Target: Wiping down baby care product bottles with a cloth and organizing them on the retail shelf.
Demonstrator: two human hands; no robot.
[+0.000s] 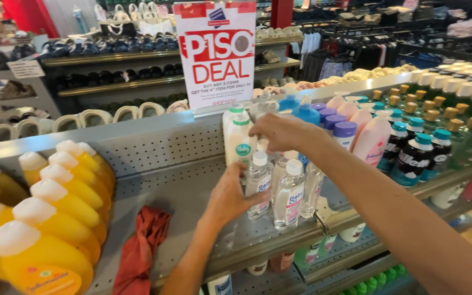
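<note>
The left hand (229, 198) wraps its grip around a clear bottle (258, 183) with a white cap, thumb across the front and fingers behind, and the bottle stands upright on the grey metal shelf (181, 186) near the middle of the view. Just at 3 o'clock of it stands a second clear bottle (289, 194) with a pink label, close enough that the two seem to touch. The right hand (282, 131) sits at 1 o'clock from the left hand, its fingers curled down over the tops of the bottles in the back row; its grip looks closed, but I cannot tell which bottle it holds. A white bottle (240, 139) with a green cap stands at 9 o'clock of the right hand, against the perforated back panel. A crumpled red cloth (140, 248) lies on the shelf at 8 o'clock of the left hand. Yellow bottles (55, 218) with white caps crowd the shelf at the far 9 o'clock side, pink bottles (370, 136) and dark bottles (411, 158) with teal caps stand at 3 o'clock, and a red and white sign (216, 52) rises at 12 o'clock.
</note>
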